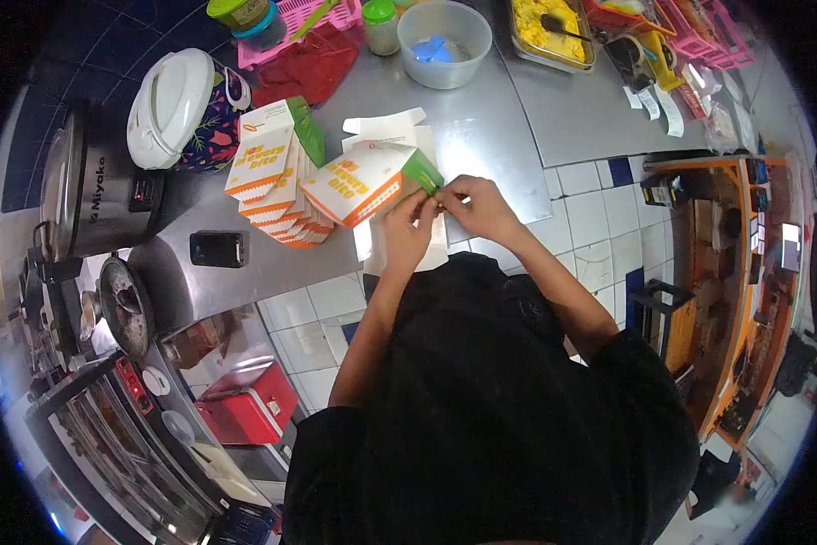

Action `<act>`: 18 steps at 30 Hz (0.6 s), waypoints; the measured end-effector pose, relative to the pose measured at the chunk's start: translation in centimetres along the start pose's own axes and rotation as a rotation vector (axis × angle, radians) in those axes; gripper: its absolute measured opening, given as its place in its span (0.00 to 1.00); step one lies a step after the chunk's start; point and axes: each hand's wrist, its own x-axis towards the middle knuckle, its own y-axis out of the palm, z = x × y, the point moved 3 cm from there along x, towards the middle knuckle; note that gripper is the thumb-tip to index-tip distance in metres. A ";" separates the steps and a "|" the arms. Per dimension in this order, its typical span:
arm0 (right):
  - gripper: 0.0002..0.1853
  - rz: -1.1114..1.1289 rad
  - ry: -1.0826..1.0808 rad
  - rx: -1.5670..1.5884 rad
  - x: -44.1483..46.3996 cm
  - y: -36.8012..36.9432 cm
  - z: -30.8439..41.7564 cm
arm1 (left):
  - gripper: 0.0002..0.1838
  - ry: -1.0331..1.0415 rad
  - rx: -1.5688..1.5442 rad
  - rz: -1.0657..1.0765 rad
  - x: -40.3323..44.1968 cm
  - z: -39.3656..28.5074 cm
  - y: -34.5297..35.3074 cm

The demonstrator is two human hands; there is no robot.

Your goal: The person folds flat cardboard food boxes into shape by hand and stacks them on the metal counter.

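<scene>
A white, orange and green cardboard food box [352,184], printed with yellow and orange lettering, is tilted over the steel table in front of me. My left hand [410,225] grips its near edge by the green side. With thumb and fingertips, my right hand [479,209] pinches the box's green end; the exact fold between the fingers is too small to make out. A stack of similar boxes [279,195] stands just left of it. White unfolded cardboard [386,123] lies behind and partly under the held box.
On the steel table [322,265] are a phone [217,249], a plastic tub [445,68], a green-lidded jar [381,32] and a red cloth [308,65]. A white-lidded rice container [174,109] and a Miyako cooker [108,191] stand left. A tray of yellow food [554,36] sits back right.
</scene>
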 end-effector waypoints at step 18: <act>0.14 -0.249 0.003 -0.453 1.3 -3.2 -1.6 | 0.12 0.279 0.479 -0.533 0.9 -4.7 -4.4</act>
